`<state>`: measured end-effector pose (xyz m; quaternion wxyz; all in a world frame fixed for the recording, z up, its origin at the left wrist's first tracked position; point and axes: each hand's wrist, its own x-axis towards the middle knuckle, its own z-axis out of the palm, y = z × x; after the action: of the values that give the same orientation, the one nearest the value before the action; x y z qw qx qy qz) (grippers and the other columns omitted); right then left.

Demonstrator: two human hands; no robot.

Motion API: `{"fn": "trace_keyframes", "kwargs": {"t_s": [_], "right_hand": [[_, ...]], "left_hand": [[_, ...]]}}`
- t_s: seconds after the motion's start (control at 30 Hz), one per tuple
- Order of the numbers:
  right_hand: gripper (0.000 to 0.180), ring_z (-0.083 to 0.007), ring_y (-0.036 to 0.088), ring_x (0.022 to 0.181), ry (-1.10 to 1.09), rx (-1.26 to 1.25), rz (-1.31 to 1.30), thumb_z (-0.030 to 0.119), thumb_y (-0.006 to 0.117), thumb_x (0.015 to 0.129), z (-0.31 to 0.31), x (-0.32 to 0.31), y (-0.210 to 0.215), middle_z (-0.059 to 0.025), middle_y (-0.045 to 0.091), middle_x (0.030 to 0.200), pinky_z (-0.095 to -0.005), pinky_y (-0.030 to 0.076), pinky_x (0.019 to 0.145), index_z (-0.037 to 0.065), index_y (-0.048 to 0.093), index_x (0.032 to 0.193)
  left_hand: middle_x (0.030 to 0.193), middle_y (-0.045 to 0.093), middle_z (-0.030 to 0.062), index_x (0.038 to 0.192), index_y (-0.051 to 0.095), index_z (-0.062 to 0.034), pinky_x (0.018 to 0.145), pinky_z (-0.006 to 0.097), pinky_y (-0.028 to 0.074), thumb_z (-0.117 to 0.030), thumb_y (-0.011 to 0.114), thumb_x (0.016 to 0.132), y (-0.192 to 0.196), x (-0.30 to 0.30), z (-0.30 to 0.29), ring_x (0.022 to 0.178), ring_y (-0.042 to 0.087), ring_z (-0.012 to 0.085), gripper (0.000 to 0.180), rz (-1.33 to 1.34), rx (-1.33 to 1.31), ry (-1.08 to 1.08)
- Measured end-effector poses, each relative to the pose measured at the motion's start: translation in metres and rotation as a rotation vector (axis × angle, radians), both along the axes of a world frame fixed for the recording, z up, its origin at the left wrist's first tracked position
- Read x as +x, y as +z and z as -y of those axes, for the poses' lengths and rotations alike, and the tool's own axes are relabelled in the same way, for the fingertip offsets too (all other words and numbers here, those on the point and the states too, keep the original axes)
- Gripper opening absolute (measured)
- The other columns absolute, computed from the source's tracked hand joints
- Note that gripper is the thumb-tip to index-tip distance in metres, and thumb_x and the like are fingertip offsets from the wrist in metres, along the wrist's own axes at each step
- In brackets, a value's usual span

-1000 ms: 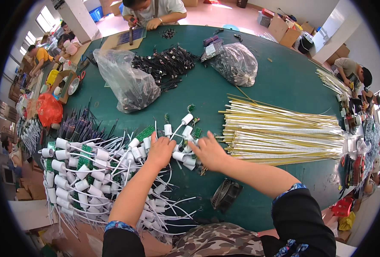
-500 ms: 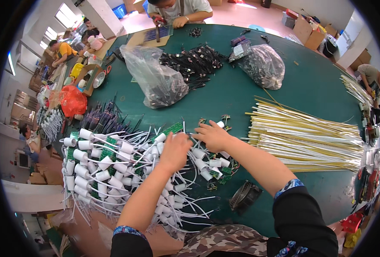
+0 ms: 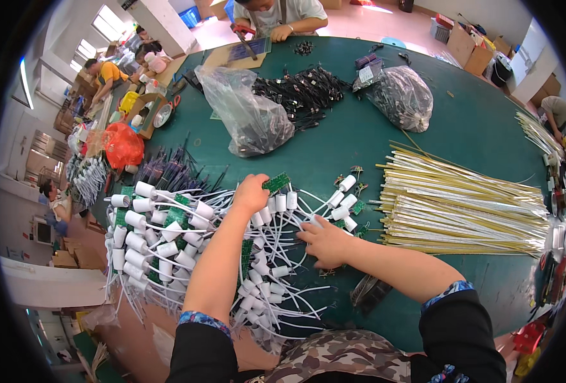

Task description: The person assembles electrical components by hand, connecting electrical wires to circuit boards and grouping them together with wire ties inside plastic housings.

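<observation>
Sorting cylinders (image 3: 339, 212), seemingly, the right hand (image 3: 327, 243) is spreading fingers, the left hand (image 3: 251, 193)'s grip unclear. Leads (image 3: 193, 230) are likely needing untangling.

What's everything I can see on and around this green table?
Green tabletop: one, green, centre.
White plastic cylinders with cables: dozens, white, front left to centre.
Rectangular green circuit boards: several, green, among cylinders.
Long flat strips: many, yellow and white, right.
Thin wire-like lengths: many, dark purple, left.
Large clear plastic bags: two, translucent, far side.
Tangled black cables: many, black, between bags.
Fan-like black block: one, black, near edge.
Red plastic bag: one, red, left.
Other people: several, mixed clothing, background.
Left hand: one, bare, beside a circuit board.
Right hand: one, bare, beside white cylinders.
</observation>
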<state>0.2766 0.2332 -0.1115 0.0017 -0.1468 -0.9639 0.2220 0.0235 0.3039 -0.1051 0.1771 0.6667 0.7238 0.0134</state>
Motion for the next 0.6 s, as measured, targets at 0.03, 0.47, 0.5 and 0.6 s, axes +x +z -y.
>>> {"fn": "trace_keyframes", "kwargs": {"t_s": [0.03,0.47,0.5,0.6], "right_hand": [[0.040,-0.0297,0.033,0.138,0.006,0.076,0.157,0.032,0.065,0.079,-0.002,0.007,-0.006,-0.0118,0.049,0.138,-0.0537,0.022,0.114,0.009,0.068,0.111],[0.045,-0.0316,0.065,0.084,-0.636,-0.480,-0.390,0.019,0.060,0.090,-0.024,0.053,0.096,-0.0181,0.067,0.093,-0.0385,0.050,0.078,0.007,0.051,0.132],[0.041,-0.0337,0.065,0.080,-0.687,-0.525,-0.443,0.018,0.059,0.089,-0.019,0.050,0.096,-0.0174,0.067,0.088,-0.0399,0.050,0.075,0.006,0.053,0.128],[0.031,-0.0351,0.066,0.076,-0.793,-0.450,-0.466,0.016,0.059,0.089,-0.006,0.044,0.089,-0.0181,0.067,0.082,-0.0413,0.051,0.070,0.005,0.056,0.118]], "left_hand": [[0.108,0.060,0.0176,0.113,0.063,-0.0082,0.085,0.043,0.050,-0.013,0.065,0.081,0.019,0.008,0.001,0.099,0.062,0.0351,0.033,0.108,0.023,-0.012],[0.097,0.068,0.0120,0.116,0.063,-0.0041,0.081,0.036,0.049,-0.007,0.062,0.085,0.151,0.074,0.059,0.087,0.064,0.0251,0.031,0.596,-0.157,-0.314],[0.092,0.069,0.0124,0.111,0.065,-0.0056,0.077,0.038,0.050,-0.015,0.061,0.087,0.144,0.077,0.062,0.083,0.065,0.0280,0.026,0.600,-0.072,-0.310],[0.089,0.068,0.0127,0.104,0.066,-0.0086,0.074,0.041,0.050,-0.025,0.060,0.089,0.130,0.093,0.067,0.083,0.064,0.0321,0.023,0.385,-0.016,-0.399]]}}
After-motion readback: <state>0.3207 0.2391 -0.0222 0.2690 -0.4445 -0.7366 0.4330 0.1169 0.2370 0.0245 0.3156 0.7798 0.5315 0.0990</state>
